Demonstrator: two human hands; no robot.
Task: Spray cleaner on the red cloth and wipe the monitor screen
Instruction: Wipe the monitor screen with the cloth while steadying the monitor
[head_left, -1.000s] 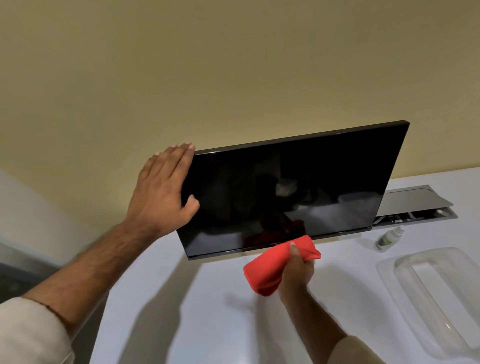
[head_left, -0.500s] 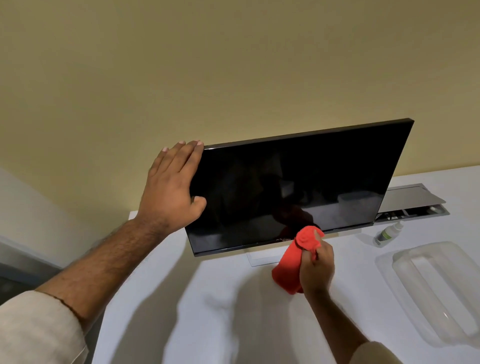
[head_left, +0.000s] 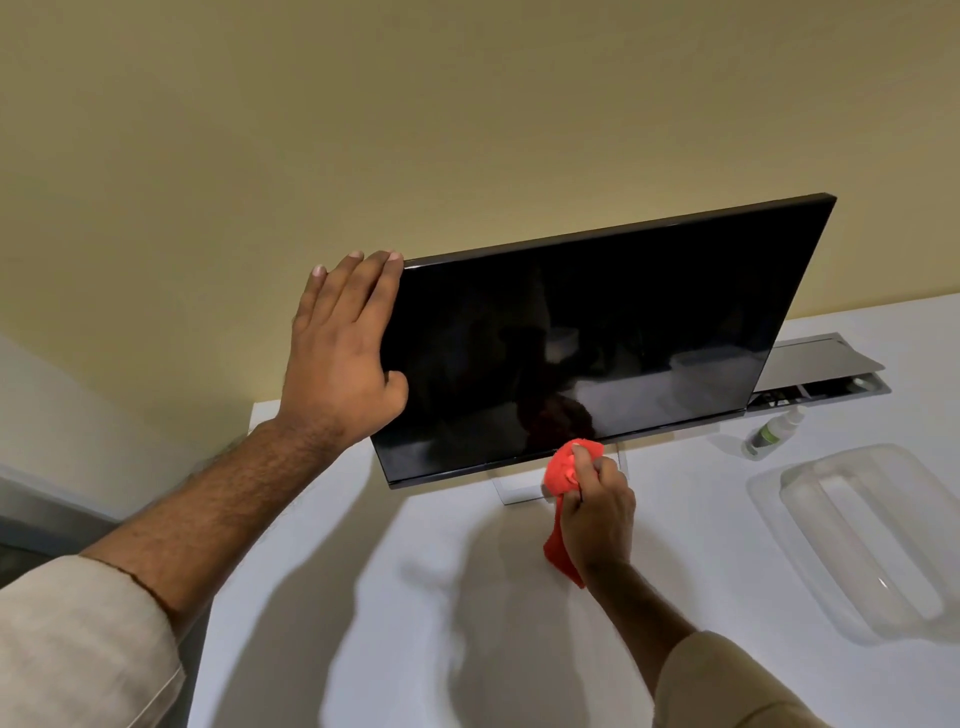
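A black monitor (head_left: 613, 338) stands on a white desk (head_left: 415, 597), its screen dark and glossy. My left hand (head_left: 343, 353) grips the monitor's left edge, fingers behind the panel and thumb on the front. My right hand (head_left: 597, 514) holds a bunched red cloth (head_left: 563, 470) whose top presses against the screen's bottom edge near the middle; a tail of cloth hangs below my palm. A small spray bottle (head_left: 769, 434) with a green label lies on the desk to the right of the monitor.
A clear plastic container (head_left: 872, 540) sits upside down at the right. A grey metal cable hatch (head_left: 821, 369) is open behind the monitor's right side. A beige wall rises behind the desk. The monitor's white stand base (head_left: 519, 488) shows under the screen.
My right hand has risen from the desk and carried the red cloth up to the screen's bottom edge. My left hand has kept its grip on the left edge.
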